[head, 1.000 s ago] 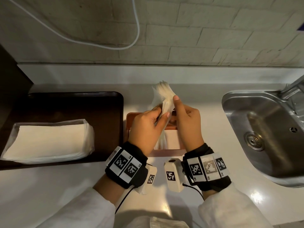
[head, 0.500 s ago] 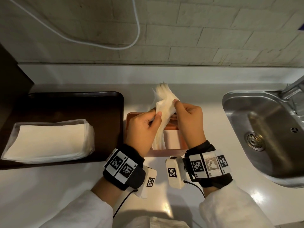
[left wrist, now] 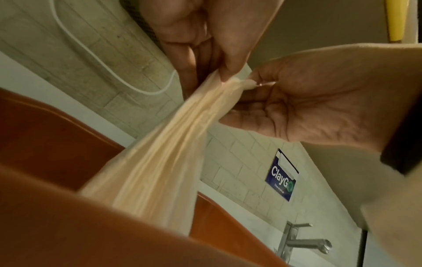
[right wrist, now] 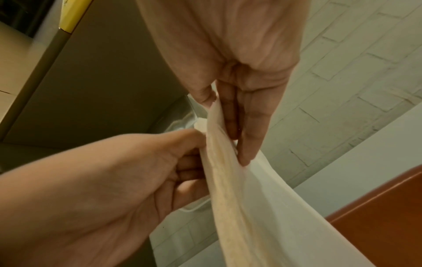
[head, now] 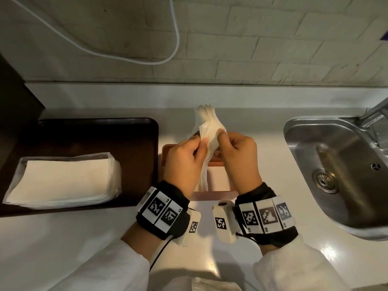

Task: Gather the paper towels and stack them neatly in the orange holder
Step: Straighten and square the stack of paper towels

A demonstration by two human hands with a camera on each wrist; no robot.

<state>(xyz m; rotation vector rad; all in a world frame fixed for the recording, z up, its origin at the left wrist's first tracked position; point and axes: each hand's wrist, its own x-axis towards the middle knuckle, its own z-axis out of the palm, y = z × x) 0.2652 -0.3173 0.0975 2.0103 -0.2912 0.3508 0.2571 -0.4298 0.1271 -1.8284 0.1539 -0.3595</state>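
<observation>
Since the earlier frame both hands have dropped slightly. In the head view, the left hand [head: 184, 162] and right hand [head: 237, 158] each close their grip on the paper towels [head: 210, 131], held upright above the orange holder [head: 218, 181] at the worktop's [head: 63, 238] centre; a wrapped stack [head: 63, 179] sits at nine o'clock. The left-wrist view shows the towels [left wrist: 160, 159] pinched between both hands. The right-wrist view shows the same pinch.

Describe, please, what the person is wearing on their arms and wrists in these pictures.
Both arms are in white sleeves. The left hand and right hand are bare. Each wrist carries a black band with white square tags printed in black block patterns, a small white camera box, and a thin black cable.
</observation>
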